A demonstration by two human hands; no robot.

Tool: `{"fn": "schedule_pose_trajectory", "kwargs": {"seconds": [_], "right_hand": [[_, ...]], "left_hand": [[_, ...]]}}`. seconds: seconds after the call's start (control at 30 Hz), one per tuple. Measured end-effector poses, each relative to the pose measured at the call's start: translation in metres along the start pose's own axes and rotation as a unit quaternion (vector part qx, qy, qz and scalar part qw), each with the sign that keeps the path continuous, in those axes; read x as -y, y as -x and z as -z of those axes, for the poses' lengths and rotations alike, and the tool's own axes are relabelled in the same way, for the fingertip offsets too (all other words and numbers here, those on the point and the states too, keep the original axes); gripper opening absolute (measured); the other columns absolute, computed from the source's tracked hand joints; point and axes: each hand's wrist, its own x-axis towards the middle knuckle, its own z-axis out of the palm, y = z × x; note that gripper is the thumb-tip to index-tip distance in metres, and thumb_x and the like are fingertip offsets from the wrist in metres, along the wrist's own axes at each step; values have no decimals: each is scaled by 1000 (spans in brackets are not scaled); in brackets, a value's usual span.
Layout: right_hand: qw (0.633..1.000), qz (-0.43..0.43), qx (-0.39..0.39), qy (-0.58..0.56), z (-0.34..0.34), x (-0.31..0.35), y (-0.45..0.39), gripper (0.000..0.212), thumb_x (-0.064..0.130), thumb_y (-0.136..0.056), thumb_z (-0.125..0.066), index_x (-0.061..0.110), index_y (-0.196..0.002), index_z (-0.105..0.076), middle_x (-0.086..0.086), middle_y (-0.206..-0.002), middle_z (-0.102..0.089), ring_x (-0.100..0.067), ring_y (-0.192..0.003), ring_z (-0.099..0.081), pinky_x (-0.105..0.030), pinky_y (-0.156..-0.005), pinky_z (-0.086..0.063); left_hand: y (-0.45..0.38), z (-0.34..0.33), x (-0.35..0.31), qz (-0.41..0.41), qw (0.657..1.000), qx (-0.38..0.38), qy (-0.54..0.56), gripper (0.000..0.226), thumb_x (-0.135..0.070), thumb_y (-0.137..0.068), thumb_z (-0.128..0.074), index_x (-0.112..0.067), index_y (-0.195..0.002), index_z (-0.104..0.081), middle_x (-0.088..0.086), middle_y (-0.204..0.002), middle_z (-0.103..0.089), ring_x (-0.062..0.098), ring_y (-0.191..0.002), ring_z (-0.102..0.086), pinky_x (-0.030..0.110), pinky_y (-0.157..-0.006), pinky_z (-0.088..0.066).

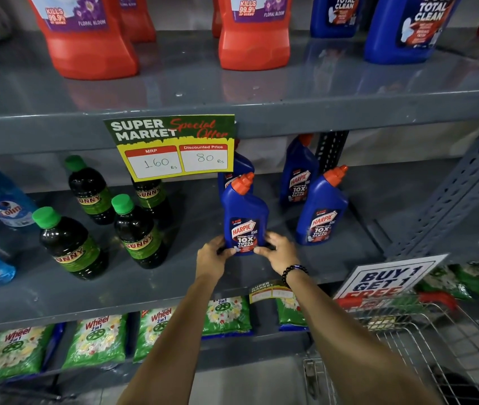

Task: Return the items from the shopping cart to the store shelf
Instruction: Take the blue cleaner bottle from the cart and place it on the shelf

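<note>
A blue Harpic bottle point(244, 213) with an orange cap stands upright on the grey middle shelf point(174, 276). My left hand point(213, 254) grips its base from the left and my right hand point(280, 251), with a dark bead bracelet at the wrist, grips it from the right. Three more blue Harpic bottles stand behind and to the right, the nearest point(321, 209) a short gap away. The wire shopping cart point(413, 340) is at the lower right, below my right forearm.
Green-capped dark Sunny bottles point(137, 232) stand left of the held bottle, pale blue bottles point(1, 194) farther left. A yellow price sign point(174, 147) hangs from the upper shelf edge. Red and blue bottles fill the top shelf; green Wheel packets point(95, 340) lie below.
</note>
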Motion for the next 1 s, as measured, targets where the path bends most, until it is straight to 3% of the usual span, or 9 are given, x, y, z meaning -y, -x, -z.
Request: {"fn": "schedule_pose_trajectory", "kwargs": {"seconds": [0.13, 0.27, 0.57, 0.8, 1.0], "right_hand": [[1000, -4, -1, 15, -1, 1, -1, 51, 11, -80, -69, 8, -128, -53, -11, -128, -62, -25, -120, -57, -38, -104, -42], [1000, -10, -1, 8, 0, 3, 1, 51, 10, -80, -69, 7, -129, -52, -11, -129, -61, -24, -120, -56, -34, -102, -41], [999, -4, 6, 36, 2, 4, 2, 48, 13, -81, -68, 8, -127, -54, -9, -128, -63, -23, -117, -57, -27, -95, -41], [999, -3, 5, 52, 4, 5, 3, 48, 16, -81, -68, 12, -127, -54, -7, -127, -63, -24, -118, -57, -35, -101, -44], [998, -6, 6, 59, 4, 6, 3, 48, 14, -82, -66, 10, -129, -53, -9, -129, -61, -24, -120, -56, -33, -102, -42]], "left_hand": [[-1, 0, 0, -1, 1000, 1, -10, 40, -11, -81, -66, -5, -120, -58, 14, -117, -68, 26, -110, -62, 30, -93, -45], [0, 0, -1, -3, 1000, 0, -13, 41, -10, -81, -65, -3, -120, -57, 15, -118, -67, 26, -110, -61, 24, -88, -42], [-1, 0, -1, 7, 1000, 4, -10, 40, -9, -82, -65, -4, -121, -57, 15, -118, -67, 26, -110, -61, 26, -90, -43], [0, 0, 1, 10, 1000, 1, -12, 39, -10, -81, -66, -5, -119, -58, 15, -117, -67, 27, -109, -61, 29, -91, -45], [0, 0, 0, 18, 1000, 2, -10, 38, -11, -81, -66, -5, -118, -58, 14, -117, -67, 26, -109, -61, 33, -92, -47]]}}
